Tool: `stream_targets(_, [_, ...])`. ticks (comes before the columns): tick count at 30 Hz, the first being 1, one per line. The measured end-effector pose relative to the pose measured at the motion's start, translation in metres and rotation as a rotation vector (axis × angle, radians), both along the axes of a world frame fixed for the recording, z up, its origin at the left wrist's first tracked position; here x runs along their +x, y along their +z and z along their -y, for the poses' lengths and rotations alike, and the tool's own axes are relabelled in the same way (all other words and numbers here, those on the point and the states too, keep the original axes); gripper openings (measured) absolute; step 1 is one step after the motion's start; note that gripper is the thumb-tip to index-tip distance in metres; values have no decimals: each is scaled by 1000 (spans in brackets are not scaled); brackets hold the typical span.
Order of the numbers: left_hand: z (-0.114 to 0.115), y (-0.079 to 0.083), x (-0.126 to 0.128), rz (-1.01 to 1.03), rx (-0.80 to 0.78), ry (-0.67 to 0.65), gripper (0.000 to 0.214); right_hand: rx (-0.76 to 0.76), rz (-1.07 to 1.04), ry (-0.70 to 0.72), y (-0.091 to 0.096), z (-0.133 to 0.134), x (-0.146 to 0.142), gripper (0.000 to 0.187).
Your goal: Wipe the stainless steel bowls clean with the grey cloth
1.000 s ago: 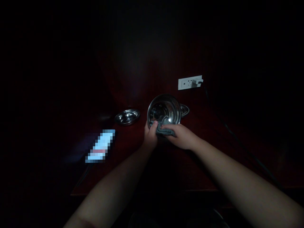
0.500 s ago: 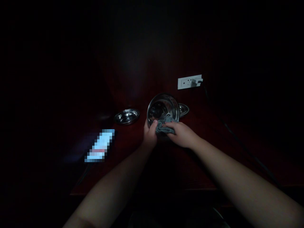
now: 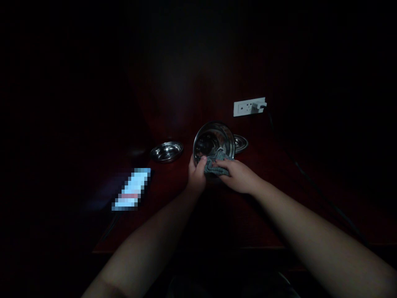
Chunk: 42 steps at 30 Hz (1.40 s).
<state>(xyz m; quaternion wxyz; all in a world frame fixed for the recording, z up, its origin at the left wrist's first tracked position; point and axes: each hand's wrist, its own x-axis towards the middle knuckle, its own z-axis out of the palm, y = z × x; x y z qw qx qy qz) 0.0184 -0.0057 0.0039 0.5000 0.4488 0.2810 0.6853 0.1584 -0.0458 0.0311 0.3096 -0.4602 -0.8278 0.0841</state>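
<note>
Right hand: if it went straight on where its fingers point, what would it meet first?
Past the held cloth, probably the left hand; depth is unclear, so perhaps the metal bowl.

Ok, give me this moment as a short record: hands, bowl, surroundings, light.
Left hand: holding metal bowl at its side
Right hand: gripping grey cloth at bowl's near rim
Bowl pose: tilted, opening toward camera
Left: shallow metal dish, bright pixelated rectangle
Behind bowl, right: round metal piece, partly hidden
Beyond: white socket panel, plug inserted
Light: dim
</note>
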Motion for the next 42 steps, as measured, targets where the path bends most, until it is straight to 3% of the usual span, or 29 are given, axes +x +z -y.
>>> stream_targets(34, [2, 2, 0, -27, -2, 19, 35, -18, -7, 27, 1, -1, 1, 32])
stream_targets(42, [4, 5, 1, 34, 22, -29, 36, 79, -110, 18, -14, -6, -1, 58])
